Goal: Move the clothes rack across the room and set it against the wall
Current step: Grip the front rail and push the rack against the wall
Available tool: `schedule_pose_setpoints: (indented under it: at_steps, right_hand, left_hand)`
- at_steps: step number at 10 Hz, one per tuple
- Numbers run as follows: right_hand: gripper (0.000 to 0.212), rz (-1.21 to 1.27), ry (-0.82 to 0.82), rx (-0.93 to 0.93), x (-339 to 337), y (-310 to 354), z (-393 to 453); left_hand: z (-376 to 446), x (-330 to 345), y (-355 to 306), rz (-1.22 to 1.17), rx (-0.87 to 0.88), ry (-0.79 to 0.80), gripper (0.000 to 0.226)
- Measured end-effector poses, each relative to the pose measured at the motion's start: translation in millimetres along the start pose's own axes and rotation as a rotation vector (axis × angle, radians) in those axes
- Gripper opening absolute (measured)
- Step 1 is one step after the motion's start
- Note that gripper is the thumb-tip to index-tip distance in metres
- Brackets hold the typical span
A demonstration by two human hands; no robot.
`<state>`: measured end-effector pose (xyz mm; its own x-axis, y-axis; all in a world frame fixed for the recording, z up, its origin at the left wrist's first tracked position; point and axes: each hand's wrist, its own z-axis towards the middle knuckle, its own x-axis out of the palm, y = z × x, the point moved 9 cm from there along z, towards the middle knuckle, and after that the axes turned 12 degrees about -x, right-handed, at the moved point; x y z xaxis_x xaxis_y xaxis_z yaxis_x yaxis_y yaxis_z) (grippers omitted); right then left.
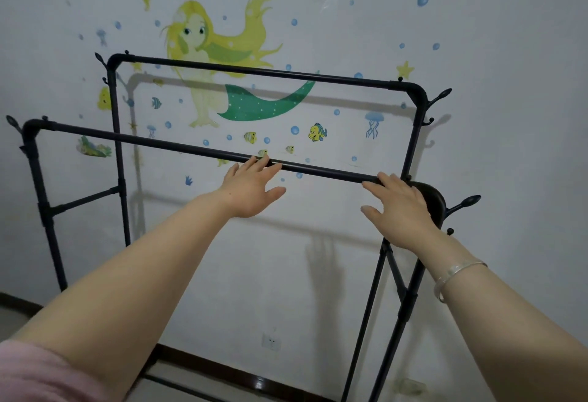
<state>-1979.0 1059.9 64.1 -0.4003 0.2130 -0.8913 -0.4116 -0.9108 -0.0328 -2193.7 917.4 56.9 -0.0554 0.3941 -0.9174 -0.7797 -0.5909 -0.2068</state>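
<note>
The black metal clothes rack [143,142] has two top rails, a lower near one and a higher far one [254,70], with hook knobs at the corners. It stands close in front of the white wall [493,51]; its shadow falls on the wall. My left hand [251,190] is spread flat, fingertips touching the near rail at its middle. My right hand [401,210] lies with fingers apart over the same rail at its right corner, thumb hanging free. Neither hand is wrapped around the rail.
The wall carries mermaid, fish and bubble stickers. A white socket [270,341] sits low on it, above a dark baseboard [222,366]. The rack's legs reach down at the right [404,306] and left [51,242]. A silver bracelet [458,274] circles my right wrist.
</note>
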Motion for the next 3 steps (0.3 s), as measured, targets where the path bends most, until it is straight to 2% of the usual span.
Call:
schedule_pose_setpoints:
  at_steps: [2, 3]
  right_hand:
    - [0.059, -0.049, 0.081, -0.088, -13.1, 34.3, -7.2]
    - [0.061, -0.114, -0.007, -0.13, -38.1, 51.1, -16.6]
  left_hand:
    - [-39.3, -34.1, -7.7, 0.082, 0.083, -0.052, 0.065]
    - [-64.2, -62.6, -20.7, 0.073, 0.14, -0.124, 0.067]
